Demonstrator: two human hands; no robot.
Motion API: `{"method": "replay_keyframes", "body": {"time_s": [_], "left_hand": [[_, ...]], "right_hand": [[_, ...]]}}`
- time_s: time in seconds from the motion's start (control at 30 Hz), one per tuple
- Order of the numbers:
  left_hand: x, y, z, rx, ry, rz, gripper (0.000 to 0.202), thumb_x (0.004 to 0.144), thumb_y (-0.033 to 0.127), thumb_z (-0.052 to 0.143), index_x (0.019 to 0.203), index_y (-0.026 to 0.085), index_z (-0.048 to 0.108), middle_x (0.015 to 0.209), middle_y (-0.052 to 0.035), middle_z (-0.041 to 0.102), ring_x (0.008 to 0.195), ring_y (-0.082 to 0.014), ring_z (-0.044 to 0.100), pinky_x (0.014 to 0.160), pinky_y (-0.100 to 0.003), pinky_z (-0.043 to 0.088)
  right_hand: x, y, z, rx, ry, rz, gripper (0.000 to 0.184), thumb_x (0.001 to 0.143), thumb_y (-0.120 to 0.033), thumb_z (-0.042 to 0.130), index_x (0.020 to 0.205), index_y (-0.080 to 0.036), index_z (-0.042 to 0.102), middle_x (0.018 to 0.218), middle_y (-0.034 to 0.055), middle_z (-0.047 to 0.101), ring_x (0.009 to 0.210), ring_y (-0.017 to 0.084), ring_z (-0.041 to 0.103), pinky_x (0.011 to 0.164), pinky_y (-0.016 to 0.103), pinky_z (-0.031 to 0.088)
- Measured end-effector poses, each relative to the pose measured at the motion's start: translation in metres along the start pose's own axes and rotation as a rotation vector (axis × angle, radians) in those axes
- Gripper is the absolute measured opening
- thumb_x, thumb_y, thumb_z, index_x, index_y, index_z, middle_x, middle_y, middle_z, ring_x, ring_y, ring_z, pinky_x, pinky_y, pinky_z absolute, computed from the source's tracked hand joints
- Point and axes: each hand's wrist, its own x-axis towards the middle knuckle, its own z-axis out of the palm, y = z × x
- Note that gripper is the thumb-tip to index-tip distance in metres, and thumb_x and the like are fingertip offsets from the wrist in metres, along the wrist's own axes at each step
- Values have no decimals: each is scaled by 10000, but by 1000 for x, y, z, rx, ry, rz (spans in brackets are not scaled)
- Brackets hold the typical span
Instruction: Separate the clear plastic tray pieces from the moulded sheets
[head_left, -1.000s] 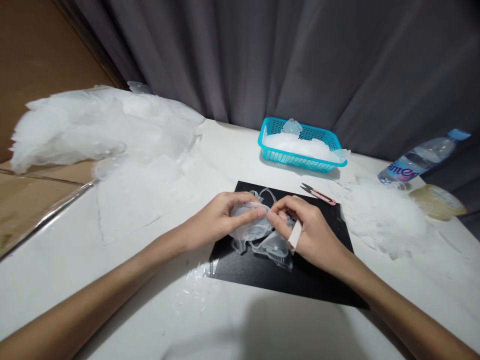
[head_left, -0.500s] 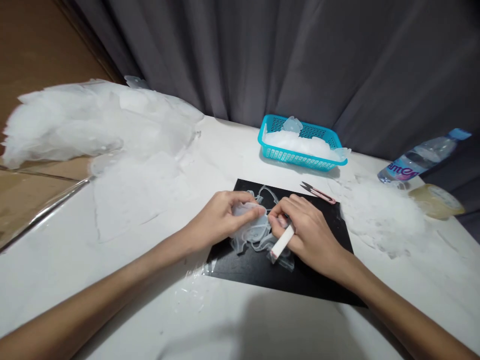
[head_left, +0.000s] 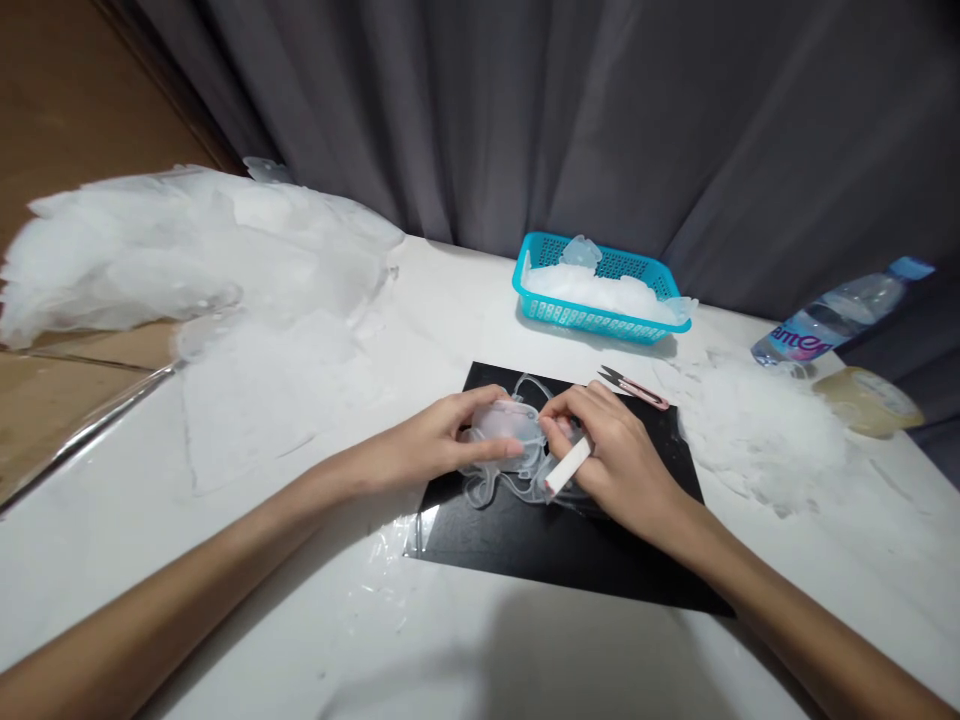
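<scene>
Both hands meet over the black mat (head_left: 525, 545): the left hand (head_left: 442, 440) is closed around a piece of translucent plastic (head_left: 510, 440) lying on the mat, while the right hand (head_left: 611, 455) pinches that piece's edge with its fingertips and grips a small white-handled tool (head_left: 568, 467) in its other fingers. Just beyond lie pink snips (head_left: 637, 387), and farther back a turquoise basket (head_left: 600, 320) of clear pieces, a heap of scraps (head_left: 757, 430) and a water bottle (head_left: 832, 320).

Near edge of table (head_left: 465, 640) bare, open for reach. Far edge blocked: basket (head_left: 600, 318), snips (head_left: 636, 388) (right corner: bottle (head_left: 832, 322)).
</scene>
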Motion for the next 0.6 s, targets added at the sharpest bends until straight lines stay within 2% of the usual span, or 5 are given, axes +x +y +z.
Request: {"method": "replay_keyframes", "body": {"time_s": [0.13, 0.23, 0.43, 0.53, 0.6], "left_hand": [[0, -6, -6, -65, -7, 32, 371, 907, 390, 752, 1185, 205, 588, 967, -43, 714, 877, -200, 677, 734, -301, 523], [2, -3, -7, -99, 40, 29, 312, 939, 378, 713, 1162, 204, 581, 943, -29, 707, 852, -183, 675, 747, -299, 536], [2, 11, 0, -140, 124, -26, 414, 1011, 583, 550, 982, 182, 646, 935, -23, 617, 837, -173, 634, 748, -306, 578], [2, 14, 5, -198, 157, -63, 474, 1010, 638, 521, 965, 183, 646, 949, -25, 618, 803, -167, 636, 725, -308, 586], [1, 14, 8, -233, 147, -59, 483, 1007, 647, 521, 1004, 184, 657, 1001, -48, 642, 810, -181, 650, 691, -314, 595]], "right_hand": [[0, 4, -4, -81, 50, -34, 89, 1012, -162, 579, 944, -215, 604, 887, 40, 642, 879, 236, 549, 789, 381, 434], [-3, 4, -3, -195, 101, -82, 63, 1004, -156, 576, 1046, -191, 607, 1023, 96, 643, 973, 274, 552, 859, 416, 459], [-9, -10, 17, -190, 55, -207, 227, 1052, -294, 568, 1236, -162, 582, 1223, 138, 653, 1108, 297, 583, 965, 429, 499], [-6, -13, 26, -154, 89, -172, 387, 1059, -386, 571, 1344, -129, 522, 1229, 148, 671, 1097, 294, 602, 958, 427, 518], [-2, -13, 28, -136, 126, -119, 386, 1067, -397, 555, 1348, -134, 525, 1150, 133, 690, 1055, 285, 621, 925, 417, 530]]}}
